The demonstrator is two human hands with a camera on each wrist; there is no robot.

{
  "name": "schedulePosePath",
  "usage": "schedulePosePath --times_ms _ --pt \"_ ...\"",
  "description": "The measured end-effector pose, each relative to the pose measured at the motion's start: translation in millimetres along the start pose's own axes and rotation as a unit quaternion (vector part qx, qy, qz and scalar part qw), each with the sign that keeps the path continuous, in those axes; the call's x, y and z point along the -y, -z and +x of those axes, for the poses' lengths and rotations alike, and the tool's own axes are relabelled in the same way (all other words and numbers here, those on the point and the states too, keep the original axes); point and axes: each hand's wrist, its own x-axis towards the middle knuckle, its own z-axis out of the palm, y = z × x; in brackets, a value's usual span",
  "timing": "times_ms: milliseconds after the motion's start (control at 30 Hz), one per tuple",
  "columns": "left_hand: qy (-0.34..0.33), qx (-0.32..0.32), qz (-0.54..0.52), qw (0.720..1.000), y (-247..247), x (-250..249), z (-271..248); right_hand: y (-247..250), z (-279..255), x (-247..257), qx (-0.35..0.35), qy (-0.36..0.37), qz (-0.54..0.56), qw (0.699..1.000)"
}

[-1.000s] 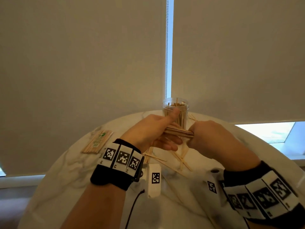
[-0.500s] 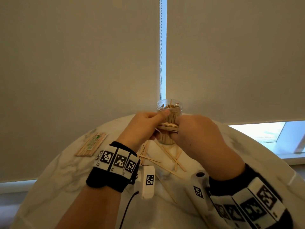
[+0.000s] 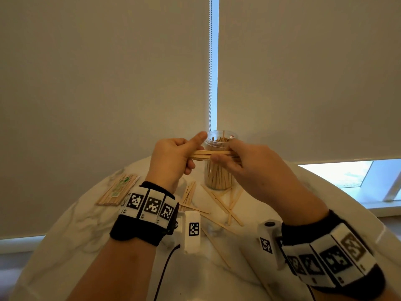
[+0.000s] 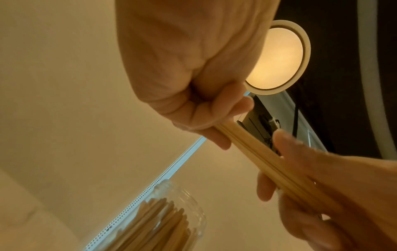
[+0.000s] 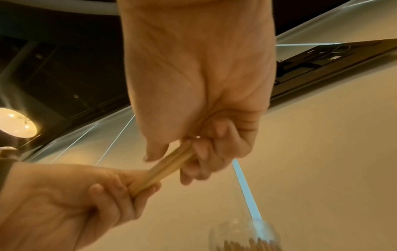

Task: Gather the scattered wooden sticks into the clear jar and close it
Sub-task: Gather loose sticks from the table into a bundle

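Observation:
A bundle of wooden sticks lies level in the air in front of the clear jar. My left hand grips the bundle's left end and my right hand grips its right end. The wrist views show the same bundle with fingers curled round it at both ends. The jar stands open at the table's far side, well filled with upright sticks. More loose sticks lie scattered on the table below my hands. No lid is in view.
A wrapped pack of sticks lies at the far left of the round marble table. White roller blinds hang close behind the jar. A single stick lies between my wrists.
Both hands have risen with the bundle, from low over the table to level with the jar's upper half. The right hand's thumb now shows under the sticks.

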Motion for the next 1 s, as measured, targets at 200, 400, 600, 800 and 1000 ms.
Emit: schedulePosePath --times_ms 200,400,600,800,1000 --pt "0.09 0.039 -0.067 0.993 -13.4 1.8 -1.8 -7.7 -0.3 5.9 -0.113 -0.007 -0.023 0.993" --pt "0.111 0.086 -0.031 0.99 -16.3 4.9 -2.4 12.0 1.0 -11.8 -0.057 -0.072 0.133 0.987" --pt "0.099 0.005 0.012 0.995 -9.2 26.9 3.5 35.6 21.0 -42.6 -0.136 -0.155 0.138 0.969" --pt "0.101 0.024 0.11 0.988 -30.7 46.2 40.2 28.3 107.3 -57.6 -0.076 -0.128 0.029 0.988" --pt "0.077 0.084 0.179 0.977 -62.2 53.2 84.5 3.9 159.9 -49.4 0.115 -0.054 -0.133 0.983"
